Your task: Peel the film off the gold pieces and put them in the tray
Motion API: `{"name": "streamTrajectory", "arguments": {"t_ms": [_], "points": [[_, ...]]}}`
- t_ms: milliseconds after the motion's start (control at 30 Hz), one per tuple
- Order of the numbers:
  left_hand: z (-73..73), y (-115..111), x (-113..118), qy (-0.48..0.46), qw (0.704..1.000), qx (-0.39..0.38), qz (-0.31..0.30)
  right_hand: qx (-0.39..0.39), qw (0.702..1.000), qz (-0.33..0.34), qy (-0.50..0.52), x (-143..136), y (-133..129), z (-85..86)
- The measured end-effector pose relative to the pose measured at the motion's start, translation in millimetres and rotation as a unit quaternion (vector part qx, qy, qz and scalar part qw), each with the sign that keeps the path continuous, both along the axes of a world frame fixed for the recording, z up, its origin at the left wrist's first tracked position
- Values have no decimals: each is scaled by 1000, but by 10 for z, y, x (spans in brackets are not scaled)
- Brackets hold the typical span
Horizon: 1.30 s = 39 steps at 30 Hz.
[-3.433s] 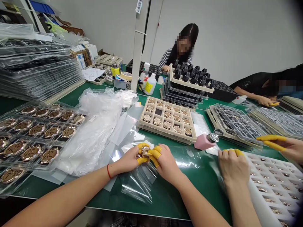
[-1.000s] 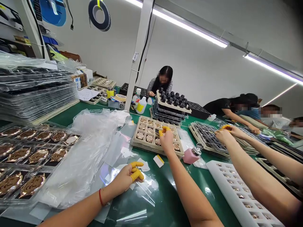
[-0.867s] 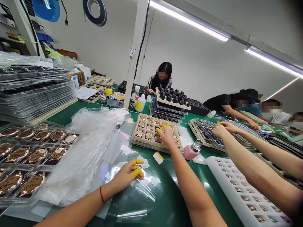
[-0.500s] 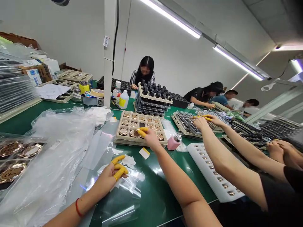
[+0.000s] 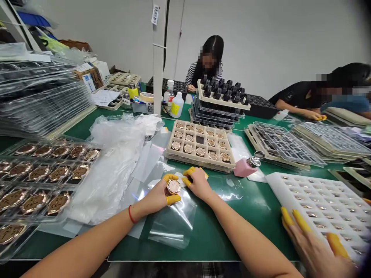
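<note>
My left hand (image 5: 158, 197), with yellow finger cots, holds a round rose-gold watch case (image 5: 173, 187) between thumb and fingers. Close to its right, my right hand (image 5: 199, 183) has curled fingers, also in yellow cots, pinched at a white wipe (image 5: 180, 179) partly hidden by the hands. Beneath both hands lies a clear plastic sheet (image 5: 171, 227). Just beyond them sits a beige compartment tray (image 5: 171, 152) of similar watch cases, with one dark cell bare in its middle row.
A pink pump bottle (image 5: 245, 167) stands right of the tray. At left are plastic bags (image 5: 107, 166) and clear trays of gold cases (image 5: 37, 173). A co-worker's hand (image 5: 313, 243) rests by a white foam tray (image 5: 275, 181) at right. Black watches (image 5: 223, 90) top a stack behind.
My right hand has come back from the beige tray towards my left hand. The left hand has lifted and now holds a watch case. The view has swung left and down.
</note>
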State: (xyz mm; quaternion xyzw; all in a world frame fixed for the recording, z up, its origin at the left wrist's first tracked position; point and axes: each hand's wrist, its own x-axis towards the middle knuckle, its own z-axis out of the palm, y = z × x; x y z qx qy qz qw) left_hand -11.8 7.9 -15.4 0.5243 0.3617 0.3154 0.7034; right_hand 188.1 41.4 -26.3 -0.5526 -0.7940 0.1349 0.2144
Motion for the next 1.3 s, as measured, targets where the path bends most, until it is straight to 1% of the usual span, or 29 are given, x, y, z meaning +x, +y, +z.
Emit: {"name": "streamTrajectory", "arguments": {"t_ms": [33, 67, 100, 167, 200, 267, 333, 400, 467, 533, 633, 733, 800, 900, 1033, 1133, 1200, 1267, 1300], "points": [[1, 2, -1, 11, 1000, 0, 1, 10, 1000, 10, -27, 1, -9, 22], [6, 1, -3, 20, 1000, 1, 0, 18, 999, 13, -31, 1, -33, 58], [15, -3, -3, 26, 1000, 5, -3, 24, 999, 15, -17, -1, -67, 106], [41, -16, -2, 31, 999, 25, -3, 35, 998, 27, 50, -14, -159, 217], [57, -23, 1, 29, 999, 34, -4, 38, 994, 44, 90, -31, -211, 269], [86, -35, 9, 21, 999, 38, -9, 42, 983, 99, 149, -87, -311, 342], [103, -41, 16, 11, 1000, 22, -14, 46, 973, 152, 167, -161, -389, 363], [102, -42, 16, 2, 1000, 8, -7, 52, 969, 178, 162, -221, -430, 345], [90, -42, 8, 4, 1000, 14, 4, 53, 968, 178, 166, -247, -439, 315], [81, -46, 0, 16, 999, 41, 8, 52, 968, 167, 179, -250, -435, 290], [78, -62, 3, 53, 994, 93, -5, 57, 970, 160, 174, -264, -448, 266], [56, -72, 19, 101, 985, 138, -10, 88, 971, 173, 136, -319, -480, 239], [31, -69, 23, 103, 982, 156, 0, 113, 972, 164, 127, -348, -489, 223], [22, -51, 7, 60, 988, 145, -7, 118, 973, 137, 147, -333, -473, 218], [79, -21, -37, 12, 996, 84, -40, 108, 974, 120, 159, -238, -434, 246], [117, -6, -54, 2, 997, 71, -43, 115, 975, 112, 153, -205, -431, 274], [126, -6, -50, 7, 996, 81, -48, 121, 973, 142, 137, -223, -446, 288], [125, -13, -36, 25, 992, 110, -57, 135, 968, 183, 106, -254, -459, 297], [122, -17, -28, 32, 990, 120, -59, 143, 967, 192, 92, -264, -460, 300]]}}
